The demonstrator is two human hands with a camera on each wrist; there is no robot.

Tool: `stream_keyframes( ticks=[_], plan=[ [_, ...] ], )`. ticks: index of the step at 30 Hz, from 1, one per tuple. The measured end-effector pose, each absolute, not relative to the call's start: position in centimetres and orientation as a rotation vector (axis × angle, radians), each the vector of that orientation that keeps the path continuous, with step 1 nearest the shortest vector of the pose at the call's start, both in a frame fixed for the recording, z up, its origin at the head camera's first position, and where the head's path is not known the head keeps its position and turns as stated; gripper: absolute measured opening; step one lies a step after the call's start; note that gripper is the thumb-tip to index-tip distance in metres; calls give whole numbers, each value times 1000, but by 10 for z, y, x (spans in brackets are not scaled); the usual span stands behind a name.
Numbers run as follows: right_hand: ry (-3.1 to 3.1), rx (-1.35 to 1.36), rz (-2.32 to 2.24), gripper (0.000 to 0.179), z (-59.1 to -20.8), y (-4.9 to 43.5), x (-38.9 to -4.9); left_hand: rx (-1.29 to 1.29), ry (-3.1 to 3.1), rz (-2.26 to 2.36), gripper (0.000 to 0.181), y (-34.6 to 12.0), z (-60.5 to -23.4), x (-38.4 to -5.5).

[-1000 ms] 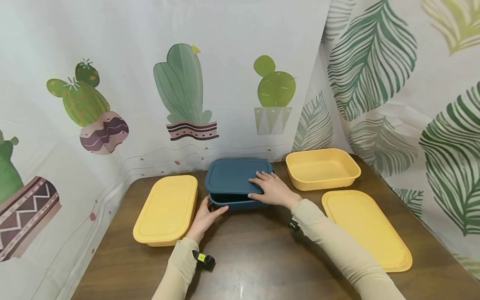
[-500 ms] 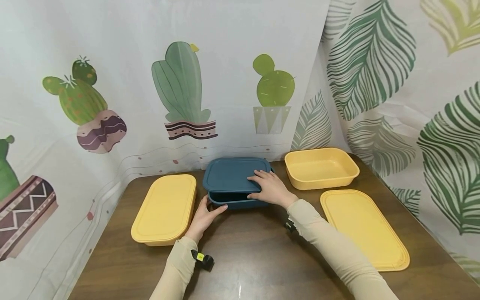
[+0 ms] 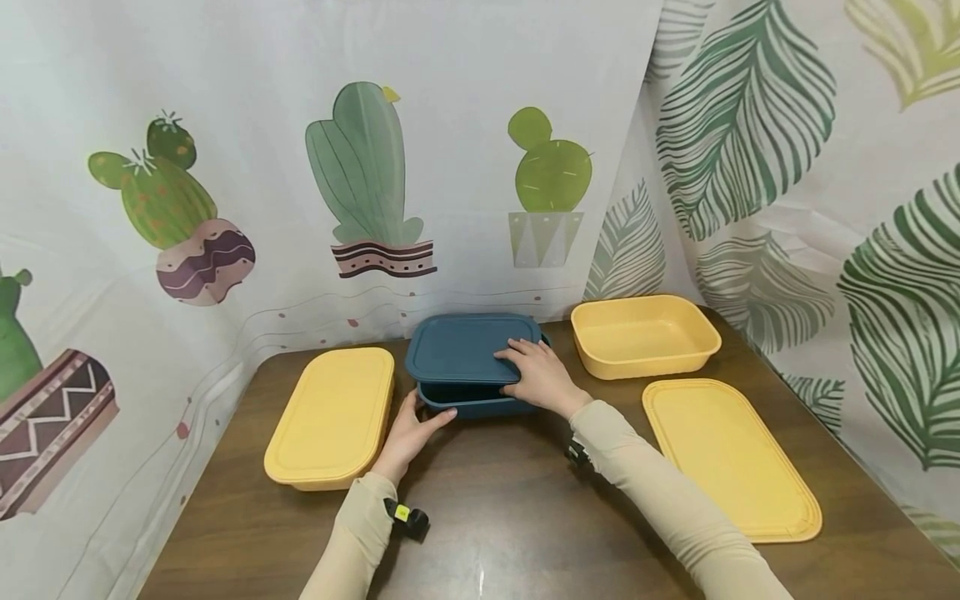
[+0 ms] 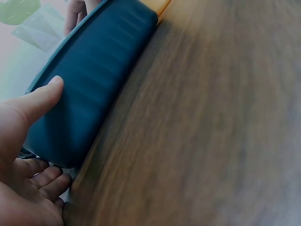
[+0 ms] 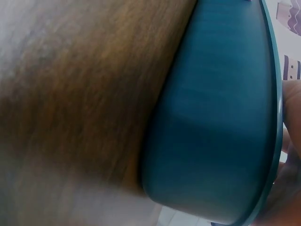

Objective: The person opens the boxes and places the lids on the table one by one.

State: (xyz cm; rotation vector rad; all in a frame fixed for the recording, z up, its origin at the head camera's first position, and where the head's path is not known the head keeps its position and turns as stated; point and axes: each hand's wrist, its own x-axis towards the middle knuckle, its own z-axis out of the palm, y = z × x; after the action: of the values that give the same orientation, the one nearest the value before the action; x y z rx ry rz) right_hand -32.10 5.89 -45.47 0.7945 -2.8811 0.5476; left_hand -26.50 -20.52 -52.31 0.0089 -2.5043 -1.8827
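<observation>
A dark blue food container [image 3: 480,410] stands at the table's back edge, its front wall showing in both wrist views. Its blue lid [image 3: 465,354] lies askew on top, shifted back and left, with a dark gap along the front. My left hand [image 3: 405,437] grips the container's front left corner: the thumb [image 4: 47,94] presses the front wall and the fingers curl round the end. My right hand [image 3: 543,379] holds the lid's front right part, fingers spread on top and thumb at the front edge. In the right wrist view that hand is mostly cut off.
A yellow container with its lid on [image 3: 333,417] stands to the left. At the back right is an uncovered yellow container [image 3: 637,369], and its size of yellow lid [image 3: 735,458] lies flat in front of it. A printed curtain [image 3: 465,183] hangs right behind the table.
My right wrist has shifted slightly left, and the right thumb has drawn in a little at the lid's front edge. The left hand keeps its grip; the container stays in place.
</observation>
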Motion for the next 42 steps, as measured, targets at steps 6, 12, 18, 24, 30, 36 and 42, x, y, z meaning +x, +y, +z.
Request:
stream_keyframes(
  ticks=[6,12,18,24,30,36,42],
  plan=[
    [-2888,805,527,61,-455,60,-322,27,-2497,-1901,85,-201,-513,-259],
    [-2862,830,504,59,-454,60,-322,23,-2517,-1888,82,-196,-491,-245],
    [-2872,838,456,56,-447,58,-323,56,-2529,-1856,91,-205,-526,-265],
    [-2826,840,390,50,-443,58,-325,57,-2519,-1876,90,-206,-524,-265],
    [-2768,833,356,47,-438,60,-328,48,-2527,-1870,92,-204,-518,-266],
    [-2763,843,364,46,-434,60,-331,70,-2546,-1845,92,-205,-515,-266],
    [-2745,831,420,41,-433,61,-330,77,-2553,-1851,92,-205,-519,-265]
  ],
)
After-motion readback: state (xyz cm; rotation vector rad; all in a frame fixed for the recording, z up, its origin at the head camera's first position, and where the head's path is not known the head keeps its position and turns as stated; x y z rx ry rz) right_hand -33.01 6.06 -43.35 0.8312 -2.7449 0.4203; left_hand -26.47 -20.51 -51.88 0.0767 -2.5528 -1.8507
